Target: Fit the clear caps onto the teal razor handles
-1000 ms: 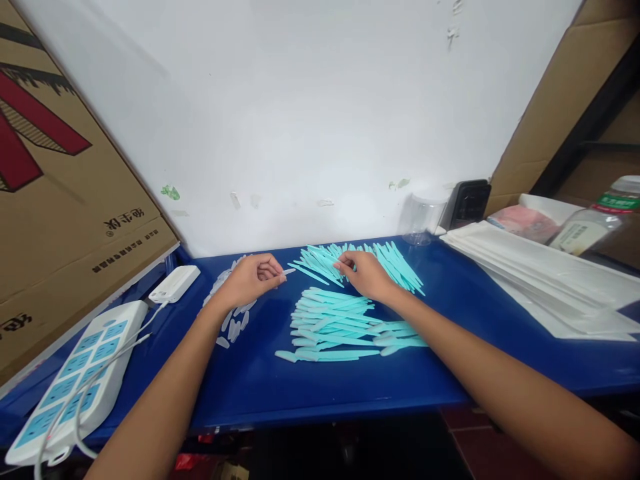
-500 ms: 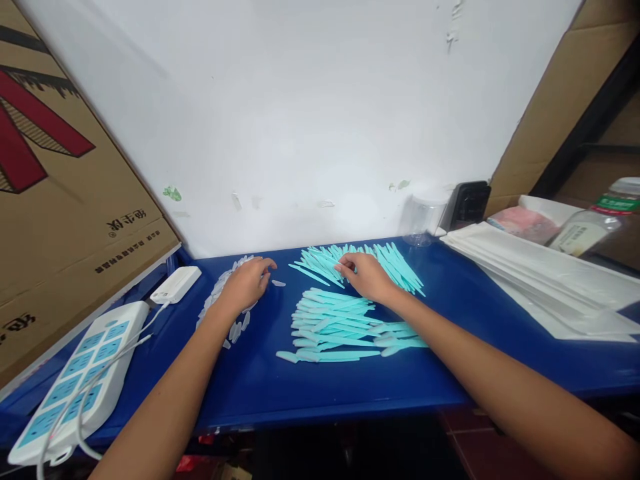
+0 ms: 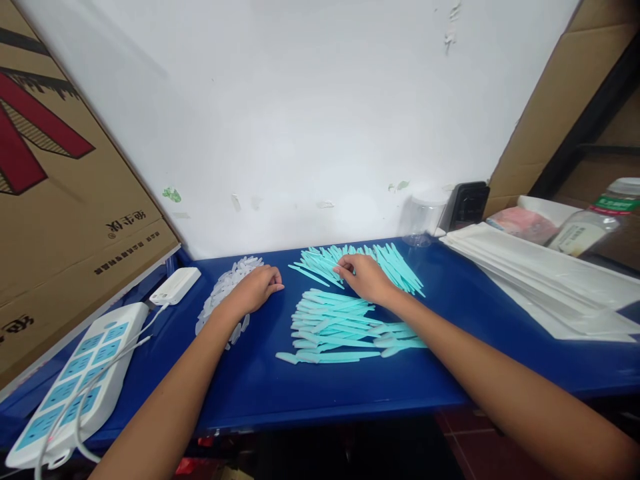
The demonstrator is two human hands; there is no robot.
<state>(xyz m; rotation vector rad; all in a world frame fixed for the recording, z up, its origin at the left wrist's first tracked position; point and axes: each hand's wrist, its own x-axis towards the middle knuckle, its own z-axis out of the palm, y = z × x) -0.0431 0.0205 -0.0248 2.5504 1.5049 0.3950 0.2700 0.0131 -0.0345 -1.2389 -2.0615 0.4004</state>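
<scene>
A loose heap of slim teal eyebrow razors (image 3: 407,270) lies toward the back of the blue table. My right hand (image 3: 367,277) is over it, thumb and forefinger pinched at a razor that the fingers mostly hide. Nearer the front, more teal razors with pale, covered-looking ends (image 3: 330,323) lie side by side in a spread bundle. To the left is a pile of small translucent plastic caps (image 3: 220,290). At that pile's right edge my left hand (image 3: 260,288) is closed, fingertips down on the spot where a single cap lay; the fingers hide that cap.
A white power strip (image 3: 83,380) with cables and a white adapter (image 3: 176,285) sit at the left, beside a large cardboard box (image 3: 75,167). At the right are a clear plastic cup (image 3: 425,217), white sheets (image 3: 545,273) and a bottle (image 3: 585,227). A white wall stands behind.
My left hand has moved slightly right and down, its fingers closing over the lone cap, which is now out of sight. My right hand has stayed almost still.
</scene>
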